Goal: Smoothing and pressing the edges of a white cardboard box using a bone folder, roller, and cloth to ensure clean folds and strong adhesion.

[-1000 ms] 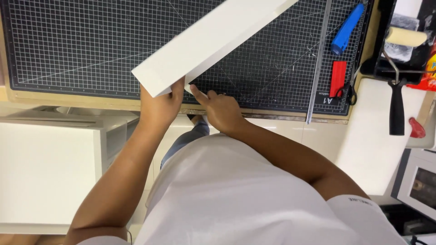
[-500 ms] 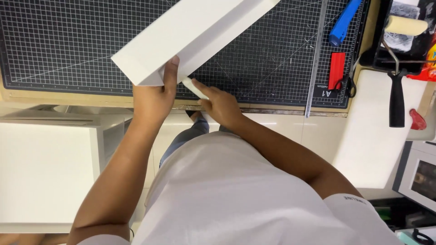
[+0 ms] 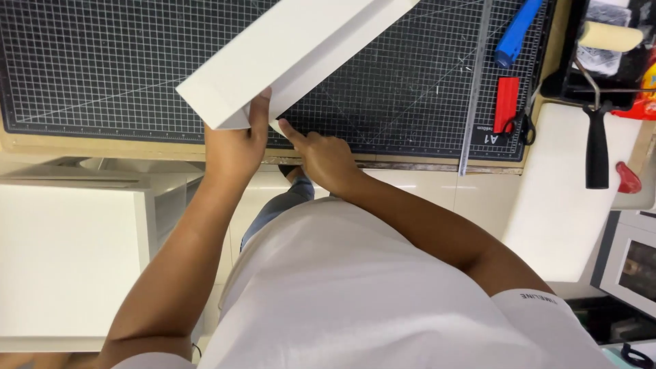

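Left hand [image 3: 236, 147]: clamped on white board's [image 3: 294, 51] near end, 12 o'clock of torso.
Right hand [image 3: 324, 157]: forefinger out, touching board's corner.
Cutting mat [image 3: 102, 61]: beneath.

The left hand [image 3: 236, 147] grips the near end of a long white board [image 3: 294, 51], tilted over a dark gridded mat [image 3: 102, 61]. The right hand [image 3: 324, 157] points 1 finger at the board's lower edge. A steel ruler [image 3: 476, 85], blue tool [image 3: 517, 31], red cutter [image 3: 506, 104] and roller [image 3: 601, 75] lie to the right.
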